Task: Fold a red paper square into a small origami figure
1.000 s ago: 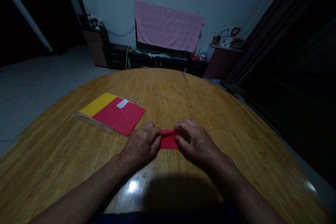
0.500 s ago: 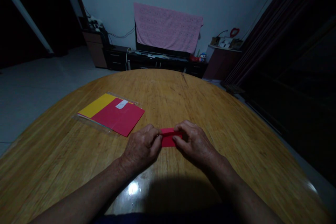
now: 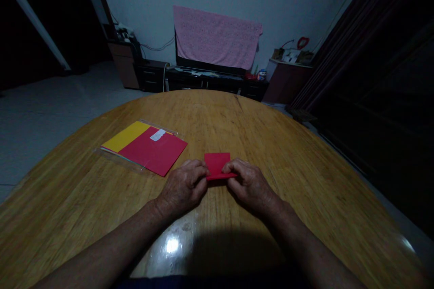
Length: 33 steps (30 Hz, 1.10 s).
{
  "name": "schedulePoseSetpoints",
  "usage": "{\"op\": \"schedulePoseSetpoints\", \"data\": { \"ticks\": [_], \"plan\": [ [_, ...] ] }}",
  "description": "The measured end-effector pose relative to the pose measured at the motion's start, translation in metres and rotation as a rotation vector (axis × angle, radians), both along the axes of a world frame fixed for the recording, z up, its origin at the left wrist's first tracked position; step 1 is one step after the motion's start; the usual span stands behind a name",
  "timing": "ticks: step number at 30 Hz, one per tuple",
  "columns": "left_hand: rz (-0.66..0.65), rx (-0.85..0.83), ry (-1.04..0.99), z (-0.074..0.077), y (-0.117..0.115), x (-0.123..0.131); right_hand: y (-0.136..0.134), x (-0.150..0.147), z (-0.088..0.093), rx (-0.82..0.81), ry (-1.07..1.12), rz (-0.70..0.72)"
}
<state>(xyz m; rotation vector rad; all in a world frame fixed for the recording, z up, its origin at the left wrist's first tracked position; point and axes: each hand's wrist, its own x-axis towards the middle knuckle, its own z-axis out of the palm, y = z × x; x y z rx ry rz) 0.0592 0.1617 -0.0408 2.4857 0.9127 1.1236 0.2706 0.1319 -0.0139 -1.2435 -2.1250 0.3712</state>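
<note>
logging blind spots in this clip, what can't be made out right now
- Head view: small red paper, partly hidden by the left hand and right hand.
- Head view: any print on the white label, too small.
- Head view: whatever the pink cloth covers, mostly hidden by it.

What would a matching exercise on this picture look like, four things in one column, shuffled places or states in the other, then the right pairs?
Things:
1. Pink cloth
2. Red paper
3. Packet of coloured sheets
4. Table

Places or states:
A. Held by the left hand and right hand
B. Wooden, with a curved far edge
C. Draped near the wall
D. Lying to the left of the hands

Right pairs: 1-C, 2-A, 3-D, 4-B
</note>
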Motion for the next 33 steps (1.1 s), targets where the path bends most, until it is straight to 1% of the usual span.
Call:
{"op": "schedulePoseSetpoints", "data": {
  "ticks": [6, 11, 15, 19, 22, 25, 30, 33],
  "plan": [
    [-0.071, -0.015, 0.156, 0.002, -0.001, -0.004, -0.005, 0.003, 0.002, -0.08, -0.105, 0.033],
    [-0.134, -0.015, 0.172, 0.001, 0.002, -0.008, -0.016, 0.004, 0.006, -0.098, -0.194, 0.068],
    [-0.119, 0.015, 0.223, 0.002, 0.0, -0.007, -0.024, -0.004, 0.012, -0.104, -0.232, 0.058],
    [-0.073, -0.01, 0.292, 0.008, -0.007, -0.003, -0.025, -0.011, 0.012, -0.075, -0.244, 0.06],
    [-0.066, -0.057, 0.301, 0.011, -0.009, -0.002, -0.024, -0.012, 0.008, -0.065, -0.238, 0.06],
    [-0.061, -0.107, 0.303, 0.011, -0.009, -0.003, -0.023, -0.009, 0.005, -0.09, -0.2, 0.048],
    [-0.061, -0.141, 0.235, 0.008, -0.007, -0.007, -0.022, -0.009, 0.0, -0.12, -0.14, 0.009],
    [-0.074, -0.166, 0.191, 0.008, -0.006, -0.008, -0.021, -0.009, -0.003, -0.103, -0.113, -0.021]
  ]
}}
